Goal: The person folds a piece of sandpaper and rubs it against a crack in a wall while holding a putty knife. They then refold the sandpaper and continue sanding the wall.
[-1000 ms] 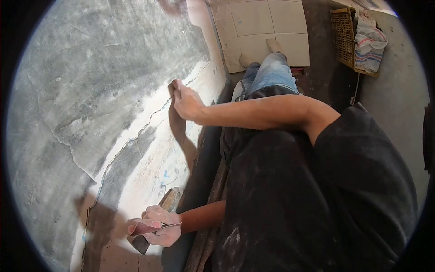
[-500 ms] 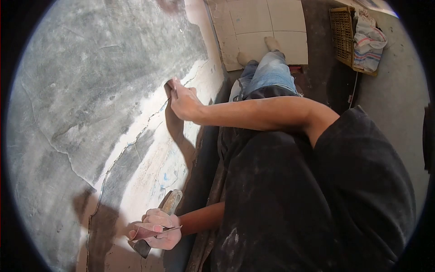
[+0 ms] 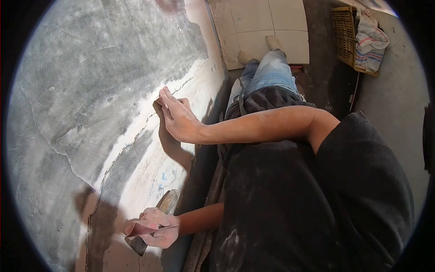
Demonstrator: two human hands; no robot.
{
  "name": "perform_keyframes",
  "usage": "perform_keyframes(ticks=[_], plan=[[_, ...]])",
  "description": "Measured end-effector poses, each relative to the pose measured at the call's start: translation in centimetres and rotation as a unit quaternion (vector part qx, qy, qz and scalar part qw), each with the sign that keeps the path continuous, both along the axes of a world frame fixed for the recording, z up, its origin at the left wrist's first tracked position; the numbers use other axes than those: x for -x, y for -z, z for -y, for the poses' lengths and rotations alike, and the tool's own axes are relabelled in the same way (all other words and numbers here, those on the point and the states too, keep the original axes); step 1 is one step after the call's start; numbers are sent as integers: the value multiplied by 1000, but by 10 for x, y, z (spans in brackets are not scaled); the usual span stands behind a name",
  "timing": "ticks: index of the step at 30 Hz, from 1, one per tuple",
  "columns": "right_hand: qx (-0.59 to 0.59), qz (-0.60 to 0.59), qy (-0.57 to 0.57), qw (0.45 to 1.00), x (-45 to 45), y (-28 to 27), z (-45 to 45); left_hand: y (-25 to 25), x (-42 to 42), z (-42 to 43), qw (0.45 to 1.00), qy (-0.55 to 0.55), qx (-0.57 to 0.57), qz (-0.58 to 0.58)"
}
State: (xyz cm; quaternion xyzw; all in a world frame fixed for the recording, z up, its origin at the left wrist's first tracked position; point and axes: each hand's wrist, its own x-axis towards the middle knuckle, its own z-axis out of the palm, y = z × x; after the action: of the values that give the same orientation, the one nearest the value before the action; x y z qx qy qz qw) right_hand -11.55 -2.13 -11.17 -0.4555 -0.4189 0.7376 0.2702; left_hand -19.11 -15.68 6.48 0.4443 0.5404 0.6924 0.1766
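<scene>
My right hand (image 3: 179,119) reaches across to the grey and white wall (image 3: 108,86), fingers close together over a small brown piece of sandpaper (image 3: 157,107). That piece lies against the wall beside a long crack (image 3: 128,144) running through the pale band. Lower down, my left hand (image 3: 158,228) is closed around a scraper (image 3: 169,202), whose handle sticks out above the fist and whose dark blade shows below. A folded reddish sheet of sandpaper (image 3: 141,229) is also held between its fingers. White dust covers the left hand.
A yellow crate (image 3: 344,37) stands at the upper right with a striped white sack (image 3: 370,47) beside it. Pale floor tiles (image 3: 285,16) lie near my feet at the top. A thin cable (image 3: 353,96) runs below the crate.
My right hand has moved down and slightly left along the crack with its sandpaper, and its forearm has dropped lower. My left hand keeps its hold, nearly in the same place.
</scene>
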Motion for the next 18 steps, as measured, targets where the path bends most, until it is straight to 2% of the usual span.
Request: perform_keyframes(ticks=[4,8,9,10,13,16,18], plan=[[-54,-11,-7,998,-2,-8,9,-5,-2,-1,999,-23,32,-21],[-87,29,96,991,21,21,11,-8,-11,-15,997,-53,62,-9],[25,3,-2,1000,13,28,-10,-6,-9,-12,995,-73,62,-10],[18,10,2,1000,13,21,-9,-7,-6,-10,994,-91,64,-11],[-4,27,23,999,9,12,-3,-10,-9,-11,988,16,104,-112],[-20,23,45,999,5,16,-8,-12,-13,-12,977,-17,128,-169],[16,28,-4,999,-1,10,-13,-13,-11,-10,979,0,119,-163]])
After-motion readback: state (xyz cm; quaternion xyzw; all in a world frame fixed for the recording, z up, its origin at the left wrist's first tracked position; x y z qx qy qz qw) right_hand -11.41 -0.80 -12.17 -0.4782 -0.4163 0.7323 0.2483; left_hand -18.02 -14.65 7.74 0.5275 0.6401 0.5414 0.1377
